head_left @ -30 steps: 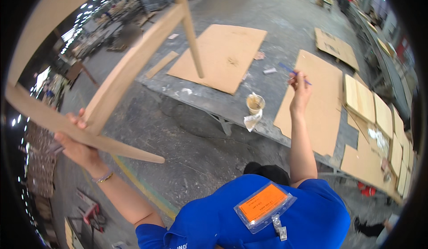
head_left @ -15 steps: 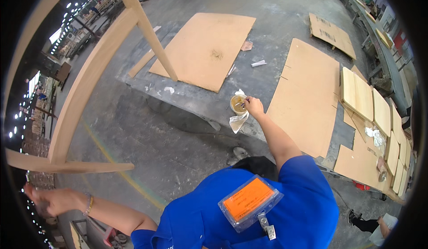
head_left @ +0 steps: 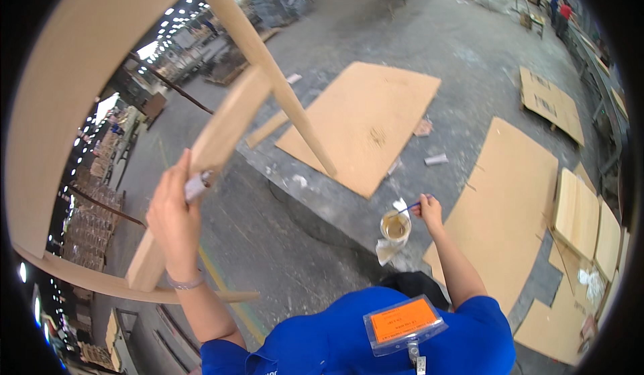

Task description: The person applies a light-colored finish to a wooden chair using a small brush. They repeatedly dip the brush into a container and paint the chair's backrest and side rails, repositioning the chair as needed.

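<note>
My left hand is at the pale wooden rail of a chair-like frame, its fingers closed round a small pale folded piece, perhaps sandpaper or cloth. That piece lies against or just in front of the rail. Between the fingers of my right hand is a thin blue stick, angled down to a clear cup of brownish-yellow stuff; whether it has bristles is unclear. White tissue lies beside the cup, which stands near the table's edge.
Cardboard sheets cover parts of the grey table. One wooden leg of the frame rests on the nearest far sheet. Pale wooden panels lie at right. A strip of white paper sits farther back.
My left hand has come up from the lower left to the rail. My right hand has drawn back from the cup, with the blue stick showing. The view has shifted.
</note>
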Motion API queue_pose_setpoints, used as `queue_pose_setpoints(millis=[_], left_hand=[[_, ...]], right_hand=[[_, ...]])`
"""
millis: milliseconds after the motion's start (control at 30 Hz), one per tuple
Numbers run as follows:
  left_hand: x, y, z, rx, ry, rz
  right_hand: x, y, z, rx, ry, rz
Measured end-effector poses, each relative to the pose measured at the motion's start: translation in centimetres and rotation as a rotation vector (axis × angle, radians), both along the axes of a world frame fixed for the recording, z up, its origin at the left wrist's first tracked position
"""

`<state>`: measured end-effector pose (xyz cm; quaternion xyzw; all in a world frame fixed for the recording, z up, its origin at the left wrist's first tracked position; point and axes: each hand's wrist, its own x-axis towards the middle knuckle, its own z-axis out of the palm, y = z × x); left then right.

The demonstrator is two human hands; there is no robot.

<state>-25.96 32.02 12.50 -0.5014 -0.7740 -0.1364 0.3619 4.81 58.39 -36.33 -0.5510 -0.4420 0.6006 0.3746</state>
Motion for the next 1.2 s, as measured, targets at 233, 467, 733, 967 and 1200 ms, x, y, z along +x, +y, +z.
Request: queue_pose_setpoints(millis=[233, 467, 733, 967, 1200], left_hand=[[1.4, 0.0, 0.7, 0.03, -0.025, 0.056], [0.7, -1.4, 0.7, 0.042, -0.002, 0.064], [0.4, -1.5, 0.0, 0.063, 0.016, 0.057], [0.1, -1.9, -0.2, 0.063, 0.023, 0.102], [-0.2, -2.2, -0.3, 0.07, 0.005, 0.105]], right_hand=[[-3.8, 6.7, 17.1, 0.166, 0.751, 0.044], [-11.4, 5.5, 40.4, 0.745, 1.344, -0.038], [-22.6, 2.2, 52.0, 1.252, 1.33, -0.188], [-28.6, 1.4, 55.0, 1.255, 1.51, -0.256], [-30.1, 2.3, 57.8, 1.226, 1.572, -0.383]])
